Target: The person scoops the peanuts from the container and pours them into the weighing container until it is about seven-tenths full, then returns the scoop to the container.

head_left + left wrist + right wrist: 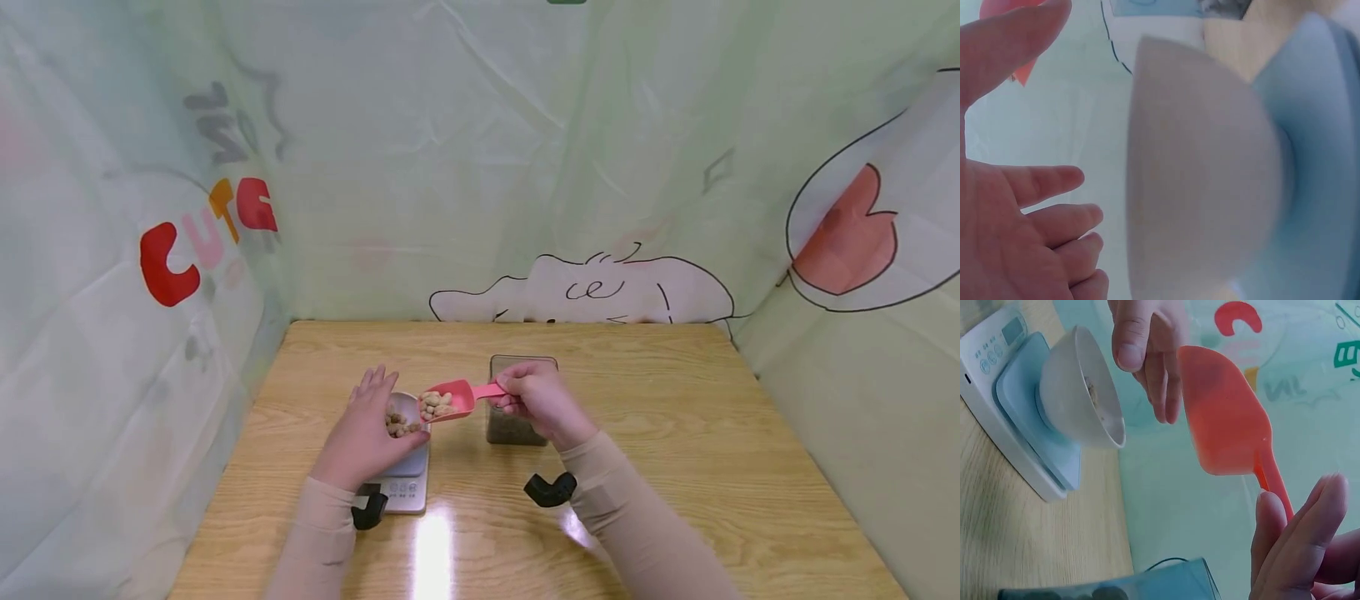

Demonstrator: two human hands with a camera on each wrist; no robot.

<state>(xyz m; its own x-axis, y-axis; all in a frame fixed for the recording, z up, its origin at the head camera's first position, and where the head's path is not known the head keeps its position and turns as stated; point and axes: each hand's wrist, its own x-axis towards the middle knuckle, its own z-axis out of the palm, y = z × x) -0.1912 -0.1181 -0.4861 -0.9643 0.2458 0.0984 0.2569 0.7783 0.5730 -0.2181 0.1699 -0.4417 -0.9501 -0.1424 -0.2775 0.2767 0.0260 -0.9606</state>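
Note:
My right hand (546,406) pinches the handle of a pink-red scoop (463,400), held level above the table. Pale unshelled peanuts (435,407) lie in the scoop's front part, and its tip is close to the bowl's right side. The white bowl (1066,394) stands on a kitchen scale (1013,412) and has some peanuts (397,423) inside. My left hand (362,439) hovers over the bowl's left side, thumb and fingers spread apart, holding nothing. In the left wrist view the palm faces the bowl (1204,169) with a gap between them. Part of the bowl is hidden in the head view.
A transparent rectangular container (517,429) with dark contents stands behind and below my right hand, right of the scale. The wooden table (660,433) ends at a printed curtain (420,208) at the back and sides.

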